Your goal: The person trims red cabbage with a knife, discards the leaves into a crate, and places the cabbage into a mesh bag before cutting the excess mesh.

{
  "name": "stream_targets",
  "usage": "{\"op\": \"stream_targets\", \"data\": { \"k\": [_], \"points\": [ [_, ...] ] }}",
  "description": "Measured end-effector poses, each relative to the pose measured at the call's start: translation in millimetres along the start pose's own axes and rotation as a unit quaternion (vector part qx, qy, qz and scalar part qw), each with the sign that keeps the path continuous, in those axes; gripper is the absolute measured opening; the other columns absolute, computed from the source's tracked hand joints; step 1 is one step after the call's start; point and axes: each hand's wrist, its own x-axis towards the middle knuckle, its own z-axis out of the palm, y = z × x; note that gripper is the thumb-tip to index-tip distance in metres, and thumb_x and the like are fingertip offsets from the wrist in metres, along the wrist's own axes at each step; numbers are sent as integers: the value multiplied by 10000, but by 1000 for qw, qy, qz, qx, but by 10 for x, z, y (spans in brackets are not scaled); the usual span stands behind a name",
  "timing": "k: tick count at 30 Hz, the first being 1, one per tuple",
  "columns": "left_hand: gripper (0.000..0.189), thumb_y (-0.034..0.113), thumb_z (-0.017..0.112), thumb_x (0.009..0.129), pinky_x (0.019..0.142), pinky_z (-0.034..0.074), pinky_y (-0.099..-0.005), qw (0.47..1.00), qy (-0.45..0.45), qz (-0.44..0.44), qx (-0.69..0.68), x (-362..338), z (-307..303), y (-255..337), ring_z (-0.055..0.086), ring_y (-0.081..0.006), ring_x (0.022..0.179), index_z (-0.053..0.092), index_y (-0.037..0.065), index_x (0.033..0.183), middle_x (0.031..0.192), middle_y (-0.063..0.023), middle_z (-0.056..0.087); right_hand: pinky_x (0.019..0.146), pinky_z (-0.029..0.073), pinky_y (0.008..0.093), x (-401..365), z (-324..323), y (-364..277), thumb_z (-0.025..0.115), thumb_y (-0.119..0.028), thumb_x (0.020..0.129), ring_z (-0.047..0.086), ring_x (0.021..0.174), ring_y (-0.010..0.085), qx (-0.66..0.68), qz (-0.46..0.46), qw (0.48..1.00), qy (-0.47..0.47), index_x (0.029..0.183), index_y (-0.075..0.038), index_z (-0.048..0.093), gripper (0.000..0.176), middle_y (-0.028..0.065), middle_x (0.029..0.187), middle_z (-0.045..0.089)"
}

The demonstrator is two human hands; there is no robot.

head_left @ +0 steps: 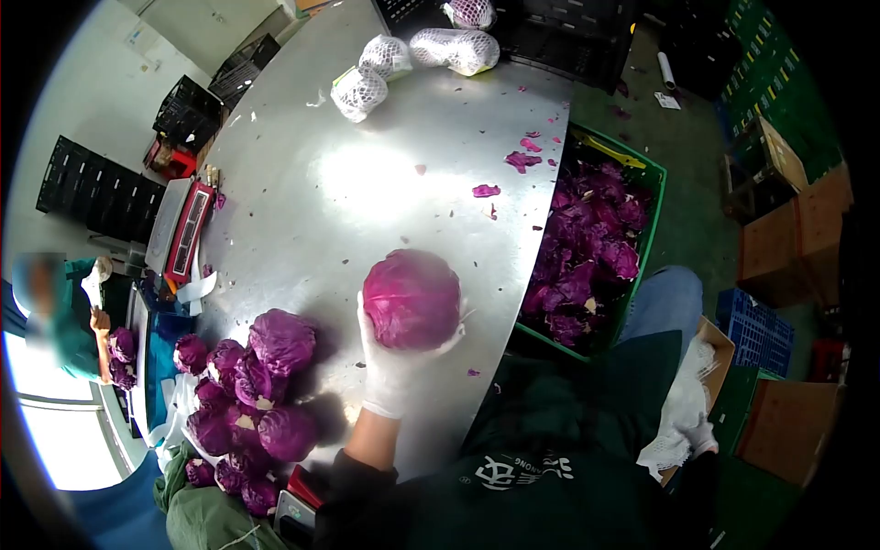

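A purple cabbage (412,299) rests in my left hand (396,371), which wears a white glove and is closed around its underside above the metal table. Off to the right, beside my leg, my gloved right hand (701,436) is at a bunch of white foam nets (680,403) in a carton. Its fingers look closed on the netting, though they are small and partly hidden. More purple cabbages (282,341) are heaped on the table left of my left hand.
The metal table (302,229) carries netted cabbages (454,49) at its far end and a red scale (188,229) on the left. A green crate (662,197) of purple leaves stands against its right edge. Another person (78,316) works at far left.
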Motion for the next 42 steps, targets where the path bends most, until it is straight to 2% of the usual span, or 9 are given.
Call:
{"op": "stream_targets", "data": {
  "k": [2,9,13,17,21,24,31,37,42],
  "points": [
    [919,676,504,876,1129,249,-630,998,49,4,38,-25,70,-3,251,-436,1439,240,104,1544,1554,-207,286,1068,396,419,-311,141,-90,695,-302,850,483,1291,388,-373,49,925,58,1377,-35,512,618,260,1409,478],
    [657,450,621,926,995,473,-559,902,179,117,374,-78,160,118,497,-338,1270,396,83,1422,1401,-172,455,1060,398,416,-563,368,-1350,463,-99,1025,498,1279,382,-348,-298,831,316,1363,12,507,358,279,1391,500],
    [588,378,646,949,915,535,-433,779,270,195,532,-69,294,-66,542,-253,1179,400,84,1396,1343,-134,478,731,474,212,-1175,910,-2926,497,-117,1027,567,775,73,106,-365,911,160,1419,-71,492,395,10,984,612],
    [729,320,649,958,1044,415,-356,724,264,178,612,-113,457,-363,472,-235,1248,259,81,1526,1370,-144,446,613,439,201,-1827,2166,-3829,600,-60,948,483,686,26,277,-280,907,-147,1282,-92,559,338,-61,807,488],
    [807,126,759,822,1060,388,-391,495,113,172,844,-149,453,-509,465,-279,1214,351,132,1518,1354,-160,417,734,469,245,-2295,3287,-3811,652,7,856,521,811,84,150,-389,849,-326,1238,-35,525,405,21,994,520],
    [964,244,884,680,1002,416,-409,198,78,180,960,-71,417,-488,419,-317,1170,384,193,1503,1272,-161,421,813,465,269,-2432,3514,-3797,554,70,857,513,840,110,134,-352,856,-353,1256,-19,455,421,54,1029,479],
    [873,227,911,630,1033,424,-418,331,67,244,909,312,374,-707,463,-314,1204,446,72,1352,1295,-159,418,914,515,356,-2175,3095,-3895,487,-143,1008,632,1100,321,-93,-441,853,-264,1462,-40,401,473,200,1295,575],
    [840,203,893,657,1023,451,-395,353,64,208,910,446,391,-658,544,-295,1181,435,18,1336,1240,-173,533,493,519,418,-2333,3089,-3798,508,-242,986,628,560,300,-156,-589,779,-147,1259,-49,544,336,146,830,597],
    [849,199,889,662,1020,453,-390,302,41,217,927,476,415,-657,547,-302,1189,427,7,1347,1278,-190,528,479,491,389,-2356,3113,-3872,542,-192,958,586,542,278,-270,-549,774,-162,967,-78,508,120,108,723,532]
  ]
}}
